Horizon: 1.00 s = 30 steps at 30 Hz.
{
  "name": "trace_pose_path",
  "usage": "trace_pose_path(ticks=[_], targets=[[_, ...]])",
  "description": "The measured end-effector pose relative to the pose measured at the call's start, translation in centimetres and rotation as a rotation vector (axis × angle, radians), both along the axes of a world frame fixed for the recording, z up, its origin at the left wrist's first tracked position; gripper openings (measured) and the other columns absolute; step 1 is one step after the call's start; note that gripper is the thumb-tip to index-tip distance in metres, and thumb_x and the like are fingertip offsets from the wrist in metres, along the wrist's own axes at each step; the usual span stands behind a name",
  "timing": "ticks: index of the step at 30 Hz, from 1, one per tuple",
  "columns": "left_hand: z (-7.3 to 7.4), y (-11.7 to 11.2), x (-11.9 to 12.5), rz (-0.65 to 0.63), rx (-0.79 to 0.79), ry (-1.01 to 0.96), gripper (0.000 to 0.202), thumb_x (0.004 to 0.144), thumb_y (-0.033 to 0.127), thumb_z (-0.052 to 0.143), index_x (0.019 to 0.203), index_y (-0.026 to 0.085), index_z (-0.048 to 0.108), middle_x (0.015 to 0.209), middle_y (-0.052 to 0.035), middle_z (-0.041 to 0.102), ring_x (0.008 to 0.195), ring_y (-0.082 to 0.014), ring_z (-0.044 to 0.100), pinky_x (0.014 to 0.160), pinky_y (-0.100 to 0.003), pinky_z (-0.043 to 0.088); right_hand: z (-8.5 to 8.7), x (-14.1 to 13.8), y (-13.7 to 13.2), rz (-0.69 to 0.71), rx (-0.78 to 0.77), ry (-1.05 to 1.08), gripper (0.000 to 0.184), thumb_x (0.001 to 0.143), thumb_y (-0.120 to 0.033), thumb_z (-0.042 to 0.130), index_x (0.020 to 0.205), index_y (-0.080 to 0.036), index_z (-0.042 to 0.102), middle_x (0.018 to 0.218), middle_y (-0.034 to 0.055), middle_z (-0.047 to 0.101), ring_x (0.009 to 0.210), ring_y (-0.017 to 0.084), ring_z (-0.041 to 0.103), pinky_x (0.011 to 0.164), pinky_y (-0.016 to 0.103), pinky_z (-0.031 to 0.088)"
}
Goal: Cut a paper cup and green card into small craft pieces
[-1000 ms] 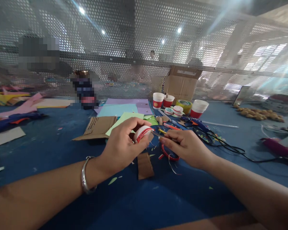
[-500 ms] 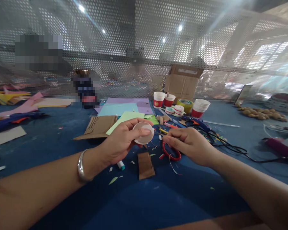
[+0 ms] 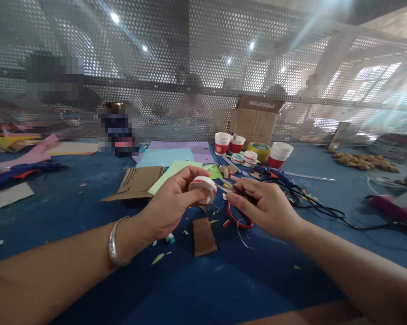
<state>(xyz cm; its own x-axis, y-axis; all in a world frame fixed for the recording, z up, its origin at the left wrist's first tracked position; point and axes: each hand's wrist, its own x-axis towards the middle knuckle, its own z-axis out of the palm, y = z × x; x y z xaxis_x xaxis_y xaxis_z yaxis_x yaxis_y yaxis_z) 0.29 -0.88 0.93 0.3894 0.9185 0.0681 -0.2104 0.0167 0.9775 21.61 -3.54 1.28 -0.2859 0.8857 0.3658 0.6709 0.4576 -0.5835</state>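
One red-and-white round piece (image 3: 205,186) in grip of left hand (image 3: 176,198); red-handled scissors (image 3: 231,217) in grip of right hand (image 3: 266,203)

Over there, my left arm (image 3: 64,266) stretches in from the low left side and my right arm (image 3: 352,257) from the low right. My left hand (image 3: 171,201) pinches, thumb in front. My right hand (image 3: 266,205) curls in a grip, near the left but not touching it.
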Motion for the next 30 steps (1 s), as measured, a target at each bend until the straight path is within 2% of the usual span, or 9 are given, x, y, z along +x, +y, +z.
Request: trace_pose_path(ticks=[10,13,16,20,24,27,30], targets=[[-0.3,-0.4,0.1,-0.053,0.080,0.038,0.025,0.081,0.023,0.077,0.095,0.018,0.057,0.084,0.0028,0.062,0.074,-0.0097,0.059,0.071,-0.023,0.050,-0.9,0.2,-0.3,0.021,0.136,-0.103,0.032,0.094,-0.046,0.057,0.079,-0.019,0.055,0.056,-0.0062,0.045,0.049,0.008,0.034,0.050,0.023,0.030],[-0.2,-0.6,0.2,-0.059,0.032,0.056,0.025,0.082,0.024,0.076,0.096,0.018,0.057,0.083,0.0026,0.061,0.074,-0.0098,0.058,0.067,-0.022,0.051,-0.8,0.1,-0.2,0.007,0.133,-0.083,0.033,0.095,-0.047,0.056,0.078,-0.019,0.054,0.058,-0.0049,0.047,0.051,0.009,0.038,0.051,0.024,0.030],[-0.2,-0.7,0.3,-0.032,-0.045,0.048,0.027,0.080,0.022,0.077,0.099,0.020,0.058,0.085,0.0019,0.062,0.076,-0.0118,0.059,0.065,-0.024,0.056,-0.7,0.1,0.3,-0.050,0.122,-0.071,0.034,0.095,-0.048,0.055,0.077,-0.019,0.053,0.062,-0.0030,0.050,0.055,0.010,0.041,0.053,0.025,0.031],[-0.2,-0.1,0.3,0.085,-0.103,0.000,0.034,0.077,0.015,0.075,0.107,0.020,0.061,0.097,-0.0019,0.066,0.086,-0.0150,0.061,0.072,-0.028,0.059,-0.7,0.4,1.1,-0.126,0.014,-0.177,0.039,0.095,-0.051,0.052,0.071,-0.020,0.050,0.059,-0.0028,0.048,0.053,0.012,0.040,0.051,0.026,0.027],[-0.1,0.6,0.3,0.138,-0.144,-0.131,0.020,0.086,0.027,0.067,0.104,0.018,0.064,0.102,-0.0052,0.066,0.093,-0.0183,0.063,0.075,-0.031,0.060,-1.0,0.3,1.3,-0.120,-0.138,-0.375,0.040,0.094,-0.053,0.052,0.070,-0.021,0.051,0.060,-0.0003,0.055,0.053,0.013,0.043,0.050,0.027,0.024],[-0.1,0.6,0.3,0.142,-0.154,-0.170,0.018,0.087,0.024,0.064,0.104,0.017,0.064,0.104,-0.0062,0.068,0.096,-0.0202,0.066,0.080,-0.033,0.060,-1.3,-0.2,0.9,-0.098,-0.159,-0.450,0.036,0.093,-0.051,0.053,0.073,-0.021,0.054,0.067,0.0020,0.063,0.058,0.015,0.052,0.052,0.027,0.024],[-0.2,0.3,0.5,0.129,-0.123,-0.099,0.027,0.081,0.016,0.068,0.107,0.017,0.063,0.105,-0.0064,0.070,0.097,-0.0193,0.066,0.082,-0.029,0.057,-1.3,-0.6,0.5,-0.108,-0.147,-0.474,0.033,0.093,-0.048,0.054,0.075,-0.021,0.055,0.067,0.0016,0.065,0.059,0.015,0.055,0.052,0.026,0.023]])
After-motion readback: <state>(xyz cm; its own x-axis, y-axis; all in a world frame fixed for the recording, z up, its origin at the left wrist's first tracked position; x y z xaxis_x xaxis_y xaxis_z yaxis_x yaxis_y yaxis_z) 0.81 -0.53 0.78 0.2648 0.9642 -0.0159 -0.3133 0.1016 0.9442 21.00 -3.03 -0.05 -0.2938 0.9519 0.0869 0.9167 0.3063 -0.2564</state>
